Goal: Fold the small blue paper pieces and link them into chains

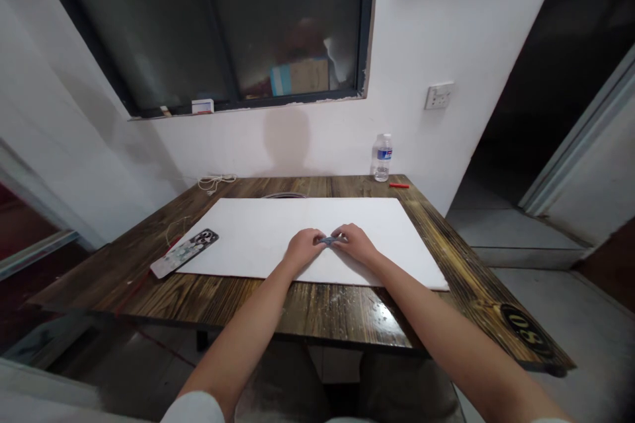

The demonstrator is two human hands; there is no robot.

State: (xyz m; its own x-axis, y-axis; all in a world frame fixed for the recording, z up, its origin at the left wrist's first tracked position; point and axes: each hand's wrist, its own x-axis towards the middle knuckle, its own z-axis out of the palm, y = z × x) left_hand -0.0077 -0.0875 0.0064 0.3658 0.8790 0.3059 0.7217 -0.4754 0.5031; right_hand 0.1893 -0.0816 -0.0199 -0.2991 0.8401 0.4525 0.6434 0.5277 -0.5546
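Both my hands meet over the middle of a large white sheet (258, 238) that lies on a dark wooden table (347, 314). My left hand (303, 248) and my right hand (354, 242) have their fingers curled and pinch a small grey-blue object (328, 238) between them, one hand at each end. The object rests low on the sheet, and I cannot make out what it is.
A phone (184, 252) lies face down at the sheet's left edge. A water bottle (382, 157) and a small red item (399, 185) stand at the table's far right by the wall. A white cable (216, 181) lies at the far left. An open doorway is to the right.
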